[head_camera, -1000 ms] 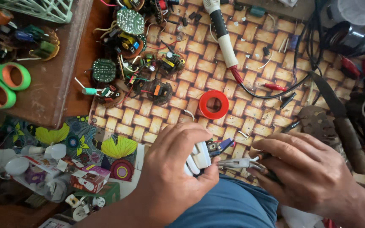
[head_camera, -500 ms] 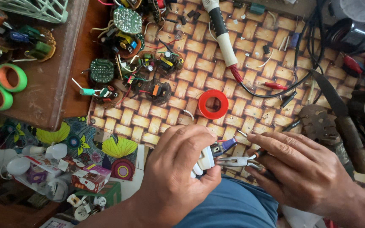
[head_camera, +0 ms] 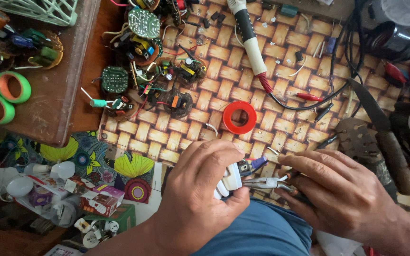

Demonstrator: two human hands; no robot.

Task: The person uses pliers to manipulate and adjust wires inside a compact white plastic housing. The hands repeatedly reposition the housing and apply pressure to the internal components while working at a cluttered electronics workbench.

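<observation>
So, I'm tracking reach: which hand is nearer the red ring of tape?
Left. The left hand lies just below the red ring of tape; the right hand is farther right.

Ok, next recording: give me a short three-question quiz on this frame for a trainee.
1. True or false: the left hand grips a white lamp base.
2. Which tool does the right hand hold? A) green scissors B) needle-nose pliers C) knife
3. What colour is the tape roll on the woven mat?

Key: 1 true; 2 B; 3 red.
</observation>
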